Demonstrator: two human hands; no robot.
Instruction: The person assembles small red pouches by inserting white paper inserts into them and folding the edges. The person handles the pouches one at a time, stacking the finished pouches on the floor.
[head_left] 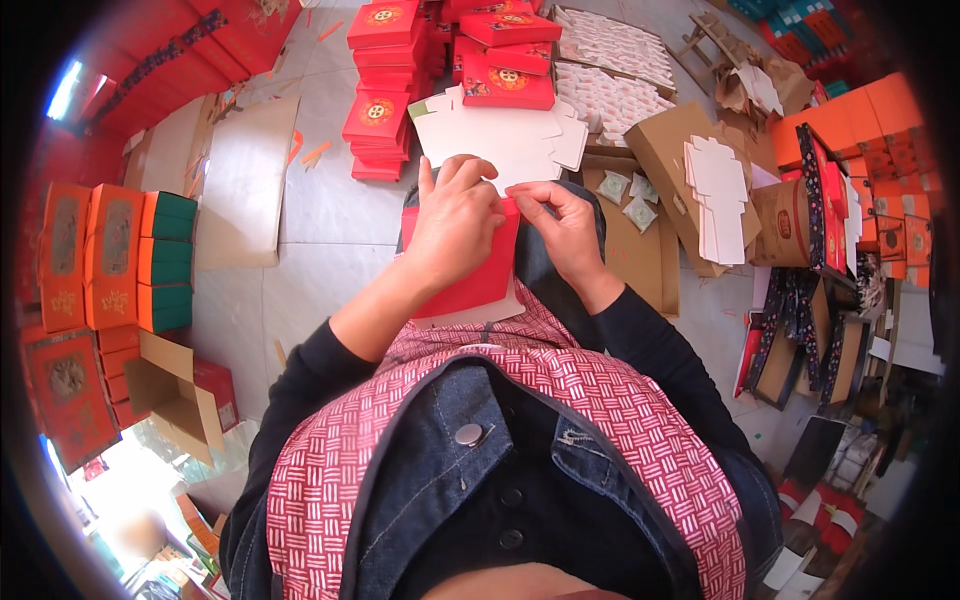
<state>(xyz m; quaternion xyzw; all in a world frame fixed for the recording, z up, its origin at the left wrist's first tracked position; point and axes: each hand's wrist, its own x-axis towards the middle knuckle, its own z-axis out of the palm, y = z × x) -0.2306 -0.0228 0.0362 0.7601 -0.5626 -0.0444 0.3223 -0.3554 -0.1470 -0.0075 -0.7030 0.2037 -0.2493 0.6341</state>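
Observation:
A red cardboard box (484,277) with a pale flap along its near edge lies on my lap. My left hand (455,222) reaches over its top, fingers bent toward the far right corner and the little finger raised; the palm covers much of the box. At that same corner my right hand (562,228) pinches the red edge between thumb and forefinger. Just beyond my hands, flat white die-cut card blanks (495,135) lie in a pile. Under the box is my red-and-white patterned apron (535,325).
Stacks of finished red boxes (380,115) stand ahead. Trays of small white packets (610,48) sit far right, near an open carton (640,255) holding several packets. White blanks (715,200) lean on cardboard at the right. Orange and green boxes (165,260) are piled left, beside an open brown carton (180,400).

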